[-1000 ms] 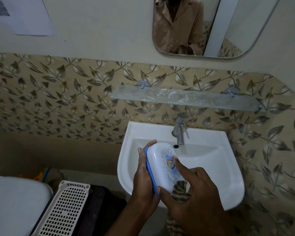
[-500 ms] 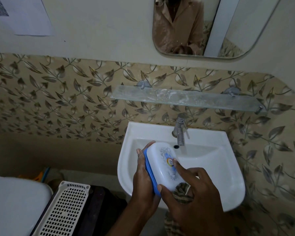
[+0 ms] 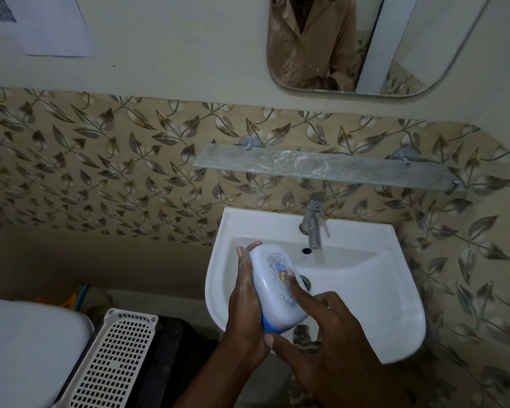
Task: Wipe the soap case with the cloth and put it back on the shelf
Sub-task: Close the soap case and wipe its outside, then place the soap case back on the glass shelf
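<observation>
The soap case [image 3: 277,285], white lid over a blue base, is held tilted above the white sink [image 3: 365,290]. My left hand [image 3: 245,301] grips its left side, fingers curled round the far end. My right hand [image 3: 327,337] holds the case from the right, forefinger on the lid's printed label and thumb at the near blue edge. A brown patterned cloth [image 3: 305,338] shows under my right hand; how it is held is hidden. The glass shelf [image 3: 321,169] on the wall above the tap is bare and smeared.
A metal tap [image 3: 314,222] stands at the sink's back. A mirror [image 3: 351,45] hangs above the shelf. A white perforated basket [image 3: 112,360] and a white toilet lid [image 3: 27,348] are at the lower left. Leaf-patterned tiles cover the wall.
Both hands have lifted the case slightly towards the sink's back. The cloth has slipped further under my right hand, so less of it shows.
</observation>
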